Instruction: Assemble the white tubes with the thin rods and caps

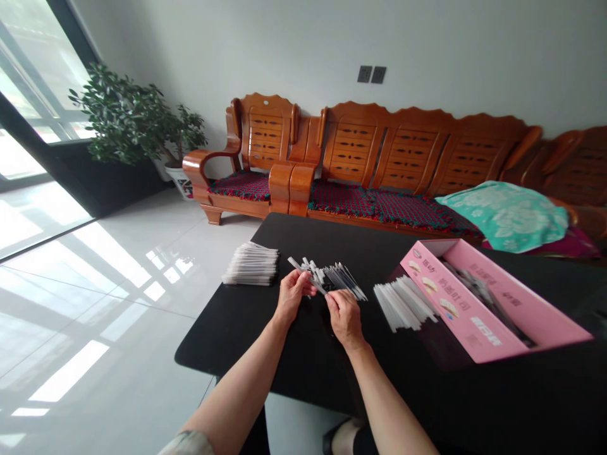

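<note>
Pink box (455,309), outer wall: large pale characters (486,332) and smaller printed characters are seen; none can be read with certainty.
Round emblem (416,253), same wall: wording too small to be read.
Pink box, inner wall: printed characters (482,277) are noted, blurred.
White plant pot (178,179): dark marking (187,189), not legible.

The table (227,335) is black — whitish tubes (252,265) by its left edge, a pink box (469,328) with white print near its far edge; beyond, a pale-flowered turquoise cloth (509,218).
</note>
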A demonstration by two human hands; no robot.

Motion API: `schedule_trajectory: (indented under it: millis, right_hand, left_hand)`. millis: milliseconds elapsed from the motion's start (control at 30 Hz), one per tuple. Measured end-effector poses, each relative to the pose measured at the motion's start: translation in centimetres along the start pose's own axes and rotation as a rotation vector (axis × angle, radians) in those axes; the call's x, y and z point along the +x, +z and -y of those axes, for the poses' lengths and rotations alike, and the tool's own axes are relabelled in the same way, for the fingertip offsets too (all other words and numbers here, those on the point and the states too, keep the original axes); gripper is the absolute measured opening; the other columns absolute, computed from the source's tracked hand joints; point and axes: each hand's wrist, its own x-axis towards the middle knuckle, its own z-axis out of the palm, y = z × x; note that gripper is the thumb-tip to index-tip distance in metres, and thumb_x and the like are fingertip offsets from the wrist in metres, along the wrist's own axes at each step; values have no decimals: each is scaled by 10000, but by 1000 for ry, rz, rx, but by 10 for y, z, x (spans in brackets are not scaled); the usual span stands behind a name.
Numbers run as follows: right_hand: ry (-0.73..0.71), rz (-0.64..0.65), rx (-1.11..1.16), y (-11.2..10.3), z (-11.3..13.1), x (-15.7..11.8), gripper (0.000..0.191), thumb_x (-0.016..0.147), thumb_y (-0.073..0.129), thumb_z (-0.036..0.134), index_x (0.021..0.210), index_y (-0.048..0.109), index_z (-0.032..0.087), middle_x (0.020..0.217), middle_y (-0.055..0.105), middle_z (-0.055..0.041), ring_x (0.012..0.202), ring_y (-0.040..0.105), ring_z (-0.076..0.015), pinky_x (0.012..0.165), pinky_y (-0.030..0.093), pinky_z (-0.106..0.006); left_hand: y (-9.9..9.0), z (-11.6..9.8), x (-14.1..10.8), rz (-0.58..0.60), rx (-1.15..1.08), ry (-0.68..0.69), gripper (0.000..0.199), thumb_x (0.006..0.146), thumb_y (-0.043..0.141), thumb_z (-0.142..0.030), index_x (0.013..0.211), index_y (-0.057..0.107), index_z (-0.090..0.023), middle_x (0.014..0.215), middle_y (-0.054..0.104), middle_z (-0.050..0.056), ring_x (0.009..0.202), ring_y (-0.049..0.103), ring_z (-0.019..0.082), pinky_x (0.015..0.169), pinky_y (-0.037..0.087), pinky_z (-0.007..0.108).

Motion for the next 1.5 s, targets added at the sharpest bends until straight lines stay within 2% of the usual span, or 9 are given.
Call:
schedule_trajectory:
  millis: [233,367,533,700,1000,1133,1233,1367,1500]
  right_hand:
    - [32,-15,3,1,-1,-1,130,922,545,295,944,611,185,838,639,-55,815,568,-203,786,463,-354]
    - [-14,15,-31,2,-1,-1,177,954,463,233,888,618,177,800,636,-58,805,559,-202,779,452,-348]
    - [32,-24,-8,1,-1,-1,103,902,574,260,910,616,166,804,633,-53,802,562,-199,784,454,-340]
    - [-6,3,-14,1,-1,-1,155,941,484,226,892,621,174,803,638,-55,805,565,-199,785,447,-342]
    - [27,-69,13,-1,-1,-1,72,892,563,221,846,604,184,794,633,-48,802,572,-195,782,463,-343]
    - [21,-29,1,0,-1,0,123,913,553,272,934,623,172,843,649,-60,832,577,-203,809,459,-356]
    - [-16,-1,-24,1,-1,0,171,948,477,236,884,622,174,815,645,-61,820,570,-202,805,450,-355]
    - [2,-37,-26,1,-2,-1,122,924,517,226,862,610,176,799,632,-56,807,563,-198,788,451,-344]
    - [55,-143,-94,-2,-10,-2,112,911,538,236,857,617,177,802,636,-57,807,556,-199,804,446,-351]
  left_hand:
    - [0,-1,1,5,-10,-4,425,769,692,-519,904,611,-124,650,664,26,550,648,132,557,535,232]
    - [0,-2,1,3,-12,-5,429,766,695,-521,893,614,-119,627,659,28,544,644,132,550,532,227]
    - [0,0,2,0,-15,2,429,765,701,-516,892,614,-116,624,662,29,540,643,131,545,532,224]
    - [0,0,1,-8,-11,10,431,764,701,-519,886,618,-114,617,661,32,535,642,133,541,531,225]
    - [2,0,1,-1,-15,3,429,749,716,-516,871,619,-116,621,663,34,535,643,136,538,531,227]
    - [1,1,1,-6,-19,12,432,756,710,-516,892,623,-115,629,667,36,537,643,133,545,531,226]
    - [0,0,1,-9,-15,12,432,759,709,-514,891,624,-112,620,663,37,535,642,134,542,530,226]
    - [-1,0,2,-40,-20,7,440,750,712,-525,879,619,-115,607,660,33,520,633,132,535,527,231]
    - [-4,1,5,-92,-23,27,419,758,707,-520,852,614,-122,600,651,21,522,630,130,534,525,230]
